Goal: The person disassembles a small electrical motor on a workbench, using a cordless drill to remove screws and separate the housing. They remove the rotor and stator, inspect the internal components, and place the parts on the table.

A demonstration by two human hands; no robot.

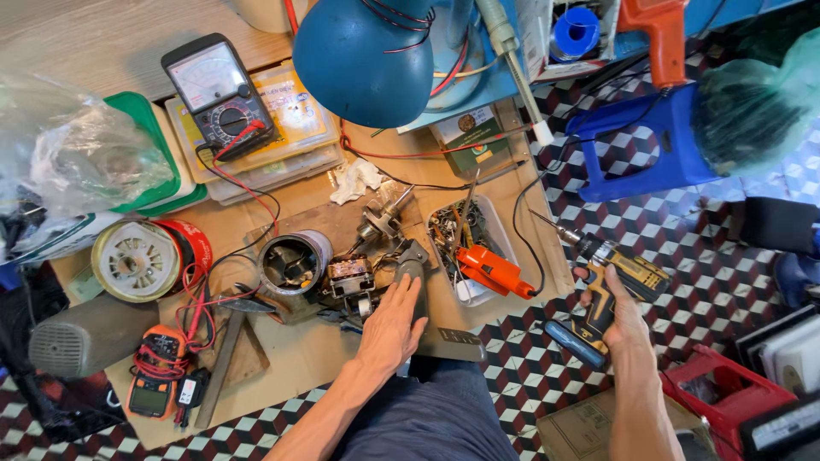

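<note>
Yellow drill: my right hand [617, 318] is wrapped round the grip of the yellow-and-black drill [608, 282], held out over the tiled floor, bit pointing at the worktop [290, 354].
Left hand: my left hand [395, 323] lies flat, fingers spread, pressing a grey metal bracket [413, 265] beside the small motor [348, 277].
Risk: I judge the bit could skid off bare metal toward my fingers.
Snag: red wires [248, 192] loop close by.
Textures: plywood top, steel can [293, 262], plastic tray [498, 232] of screws.

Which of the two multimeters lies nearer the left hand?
The orange digital multimeter at the board's near corner, wrapped in red leads, is nearer the left hand. The black analog meter lies farther away, on plastic boxes.
</note>
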